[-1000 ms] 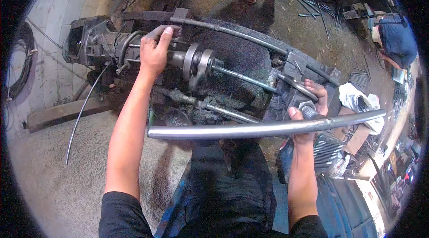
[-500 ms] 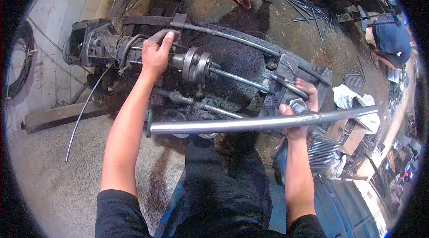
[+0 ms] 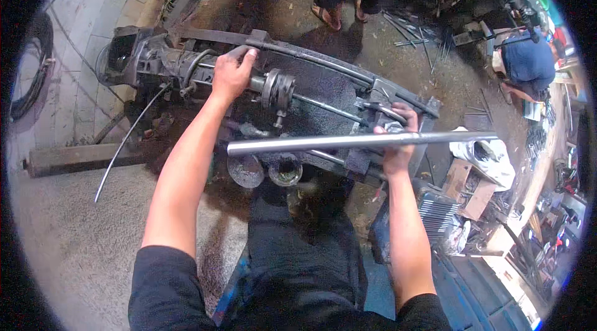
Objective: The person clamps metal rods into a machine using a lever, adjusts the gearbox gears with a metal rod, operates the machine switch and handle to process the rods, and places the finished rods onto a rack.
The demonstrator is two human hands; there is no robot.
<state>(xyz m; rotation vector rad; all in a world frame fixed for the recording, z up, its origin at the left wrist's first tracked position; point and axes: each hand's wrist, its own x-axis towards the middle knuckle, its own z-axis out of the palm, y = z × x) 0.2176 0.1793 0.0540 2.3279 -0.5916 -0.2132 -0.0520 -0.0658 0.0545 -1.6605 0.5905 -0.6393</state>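
Note:
My right hand (image 3: pixel 398 159) is closed around a long shiny metal bar (image 3: pixel 298 143), right of its middle. The bar lies level across the front of a long dark machine (image 3: pixel 348 68), above two round containers (image 3: pixel 285 170). Beyond that hand's fingers, a curved metal piece (image 3: pixel 380 109) is mounted at the machine's right end. My left hand (image 3: pixel 231 76) is curled over the machine's shaft area, left of a round metal chuck (image 3: pixel 278 90). Its thumb shows, but its darkened fingers are partly hidden, and what they grip cannot be made out. A thin rod (image 3: pixel 326 108) runs right from the chuck.
A motor-like housing (image 3: pixel 134 57) forms the machine's left end, with a thin bent rod (image 3: pixel 127 138) hanging below. A person stands across the machine; another crouches far right. Loose metal rods (image 3: pixel 407 36) lie on the floor. White cloth (image 3: pixel 494 163) and cardboard (image 3: pixel 457 175) lie at right.
My right hand and the bar have moved up, away from me and toward the machine; the bar is closer to level. The round containers show more fully. My left hand stays by the chuck.

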